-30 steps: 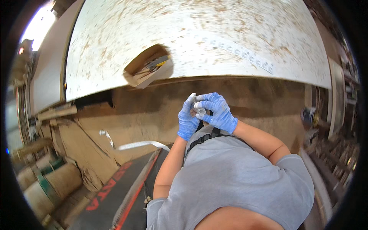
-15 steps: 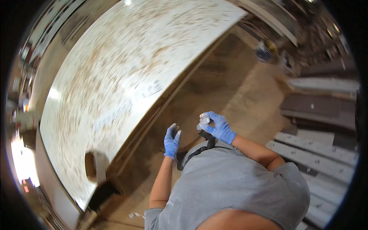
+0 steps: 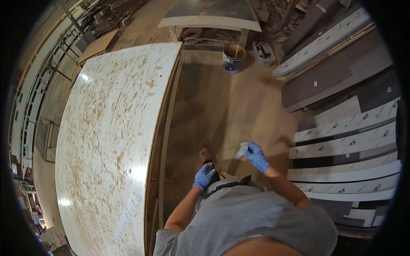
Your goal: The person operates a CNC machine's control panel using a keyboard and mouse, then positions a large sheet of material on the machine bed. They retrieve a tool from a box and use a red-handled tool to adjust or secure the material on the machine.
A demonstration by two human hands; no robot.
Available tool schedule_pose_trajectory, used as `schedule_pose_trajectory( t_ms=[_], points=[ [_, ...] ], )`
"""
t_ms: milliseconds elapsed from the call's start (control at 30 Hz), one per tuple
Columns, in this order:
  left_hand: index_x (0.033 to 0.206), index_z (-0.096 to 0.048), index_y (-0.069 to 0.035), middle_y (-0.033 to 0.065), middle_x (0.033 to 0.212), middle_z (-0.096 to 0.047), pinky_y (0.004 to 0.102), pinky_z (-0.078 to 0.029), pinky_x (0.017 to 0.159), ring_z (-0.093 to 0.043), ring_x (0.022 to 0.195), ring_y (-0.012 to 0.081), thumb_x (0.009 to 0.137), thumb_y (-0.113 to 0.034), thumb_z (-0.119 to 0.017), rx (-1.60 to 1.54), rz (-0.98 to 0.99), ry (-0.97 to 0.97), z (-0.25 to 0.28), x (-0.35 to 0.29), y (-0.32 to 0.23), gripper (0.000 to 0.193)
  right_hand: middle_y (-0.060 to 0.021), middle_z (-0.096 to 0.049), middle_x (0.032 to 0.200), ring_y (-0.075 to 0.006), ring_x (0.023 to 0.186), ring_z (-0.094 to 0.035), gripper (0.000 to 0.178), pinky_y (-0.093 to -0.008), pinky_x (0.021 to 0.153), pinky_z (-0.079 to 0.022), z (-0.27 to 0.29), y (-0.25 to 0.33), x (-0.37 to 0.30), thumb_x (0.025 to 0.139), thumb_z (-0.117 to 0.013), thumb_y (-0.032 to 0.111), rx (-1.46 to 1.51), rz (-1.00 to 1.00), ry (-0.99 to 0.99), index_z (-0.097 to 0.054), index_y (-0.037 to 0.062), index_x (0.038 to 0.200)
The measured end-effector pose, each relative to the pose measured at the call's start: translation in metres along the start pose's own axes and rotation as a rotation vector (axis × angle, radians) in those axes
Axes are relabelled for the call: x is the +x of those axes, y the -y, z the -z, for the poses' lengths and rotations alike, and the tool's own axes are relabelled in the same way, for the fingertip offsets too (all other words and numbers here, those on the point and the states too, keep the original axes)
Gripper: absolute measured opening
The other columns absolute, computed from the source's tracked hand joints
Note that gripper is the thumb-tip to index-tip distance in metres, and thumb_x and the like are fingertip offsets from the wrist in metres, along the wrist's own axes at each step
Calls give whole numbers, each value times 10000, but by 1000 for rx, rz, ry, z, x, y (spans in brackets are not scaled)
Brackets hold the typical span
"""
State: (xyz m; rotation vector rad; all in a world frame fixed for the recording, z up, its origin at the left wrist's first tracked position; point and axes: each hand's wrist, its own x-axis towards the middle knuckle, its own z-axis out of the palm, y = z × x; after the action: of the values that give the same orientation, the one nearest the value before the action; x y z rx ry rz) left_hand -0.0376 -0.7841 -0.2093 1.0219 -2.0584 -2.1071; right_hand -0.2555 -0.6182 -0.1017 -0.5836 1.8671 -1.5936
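Note:
My right hand (image 3: 257,158), in a blue glove with pale fingertips, pinches a small, flat, translucent whitish piece (image 3: 240,154) over the floor. What kind of thing it is I cannot make out. My left hand (image 3: 205,176), gloved the same way, hangs in front of my leg with its fingers loosely bent and the thumb apart. Nothing shows in it. To its left stands a large table with a white, brown-scuffed top (image 3: 115,111); neither hand touches it.
Ahead on the floor stand an open bucket (image 3: 233,59) and a white bin (image 3: 263,54) with dark items. Behind them is a second table (image 3: 209,21). Stacked white and dark boards (image 3: 346,149) line the right side. My foot (image 3: 206,155) is beside the table.
My view has swung to the right, so the table now runs along my left. My right hand has reached farther from my body, still holding the piece. My left hand's fingers are more bent.

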Motion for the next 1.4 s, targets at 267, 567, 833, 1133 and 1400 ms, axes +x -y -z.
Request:
schedule_pose_trajectory(
  t_ms=[267,567,833,1133,1400],
  points=[
    [1193,-560,-26,158,1108,-653,335,-487,878,-623,1030,251,824,-213,-704,252,253,-199,114,115,82,438,-60,-665,919,-127,825,-617,245,-284,770,-508,21,5,151,828,-669,112,-135,-44,4,-641,38,1060],
    [1183,-571,-21,108,1111,-633,305,-487,876,-591,1003,194,867,-73,-663,-137,294,-657,145,168,74,334,-44,-664,905,-123,831,-616,241,-291,761,-515,80,31,336,826,-677,143,-278,18,341,-650,52,1047],
    [1225,-546,-51,96,1113,-616,304,-511,580,-596,877,178,854,-178,-676,-558,451,-1019,-2,152,42,413,-160,-567,1234,-209,1122,-553,583,-311,904,-469,164,136,649,821,-707,210,-758,413,-164,-470,-6,1308],
    [1202,-566,29,206,1175,-622,363,-441,967,-586,1118,300,845,-320,-658,-576,768,-1283,-207,113,1,508,-100,-601,1220,-181,1132,-556,359,-309,997,-421,-39,35,565,857,-642,63,-362,241,881,-581,-4,1204],
    [1223,-582,-33,169,1231,-604,371,-425,994,-566,1151,303,856,-325,-652,-793,897,-1651,-299,91,-5,474,-100,-657,1101,-168,999,-622,356,-290,868,-496,-194,19,346,824,-679,99,-553,382,1712,-604,41,1167]
  ],
)
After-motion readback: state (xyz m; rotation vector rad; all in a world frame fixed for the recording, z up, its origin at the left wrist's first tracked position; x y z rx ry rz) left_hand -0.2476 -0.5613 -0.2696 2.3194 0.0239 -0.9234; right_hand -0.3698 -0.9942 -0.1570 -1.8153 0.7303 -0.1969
